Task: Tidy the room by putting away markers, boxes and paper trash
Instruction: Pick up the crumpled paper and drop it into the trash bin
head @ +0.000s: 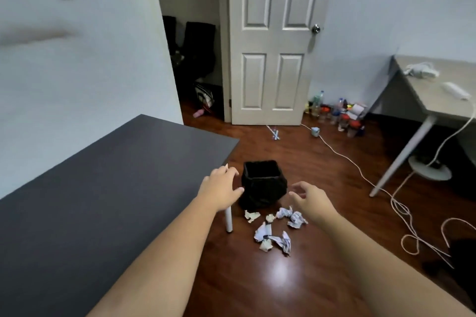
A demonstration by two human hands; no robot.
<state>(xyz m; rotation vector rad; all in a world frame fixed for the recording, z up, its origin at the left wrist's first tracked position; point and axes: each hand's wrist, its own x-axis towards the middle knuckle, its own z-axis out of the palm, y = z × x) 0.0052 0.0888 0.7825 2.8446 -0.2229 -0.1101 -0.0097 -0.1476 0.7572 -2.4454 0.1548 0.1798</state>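
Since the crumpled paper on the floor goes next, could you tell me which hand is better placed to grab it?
Probably the right hand: open and empty, it hovers directly over the crumpled white paper scraps on the wooden floor. The left hand, also open, sits by the dark grey table's corner, beside the black woven bin.

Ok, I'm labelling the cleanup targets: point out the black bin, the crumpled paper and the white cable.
black bin [264, 188], head view, its front wall.
crumpled paper [296, 219], head view, the wad nearest the right hand.
white cable [342, 156], head view, the stretch crossing the floor.
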